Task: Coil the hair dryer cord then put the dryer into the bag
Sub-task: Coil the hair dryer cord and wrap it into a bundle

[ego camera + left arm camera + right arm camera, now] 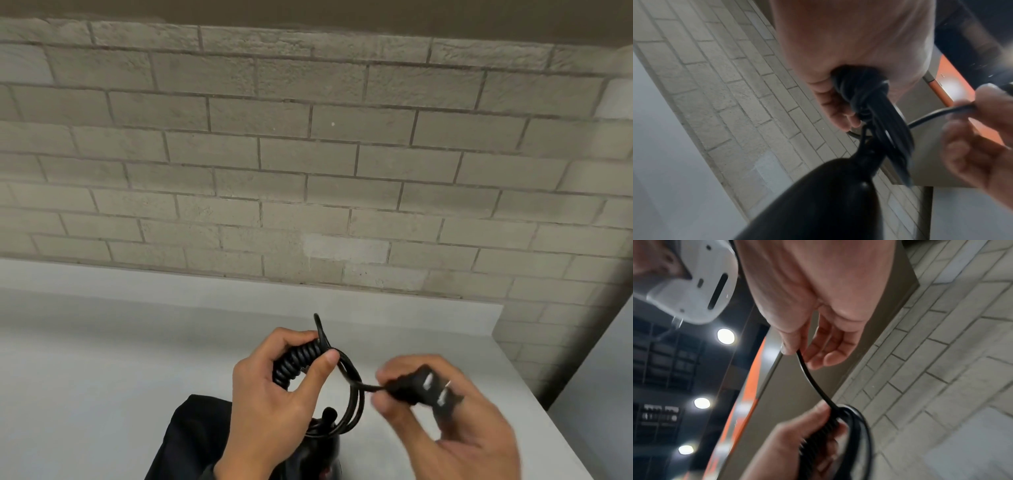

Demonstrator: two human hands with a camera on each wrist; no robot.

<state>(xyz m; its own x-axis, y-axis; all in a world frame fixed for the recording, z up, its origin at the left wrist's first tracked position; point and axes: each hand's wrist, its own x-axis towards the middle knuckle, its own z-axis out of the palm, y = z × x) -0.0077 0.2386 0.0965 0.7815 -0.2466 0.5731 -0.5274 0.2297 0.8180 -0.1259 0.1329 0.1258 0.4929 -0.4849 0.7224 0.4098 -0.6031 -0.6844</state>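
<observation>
Coiling well advanced, not finished. Left hand curled round a tight bundle of wound cord, thumb pressed over the turns, bundle held above the grey table. Several larger loops hanging off the bundle below the thumb, dropping toward the dryer (black body, mostly hidden under the left wrist; handle end looming large in the left wrist view). Right hand pinching the cord just behind the plug, prongs pointing away to the right, remaining fingers loosely bent; hand motion-blurred. Short free run of cord between bundle and plug, nearly taut. Dark fabric at the near table edge, under the dryer, taken for the bag, mouth not visible, so open or closed impossible to tell. Left to do, by judgement: wrap or tuck the last stretch with the plug, secure the coil, then lower the dryer into the bag. Bagging not begun.
</observation>
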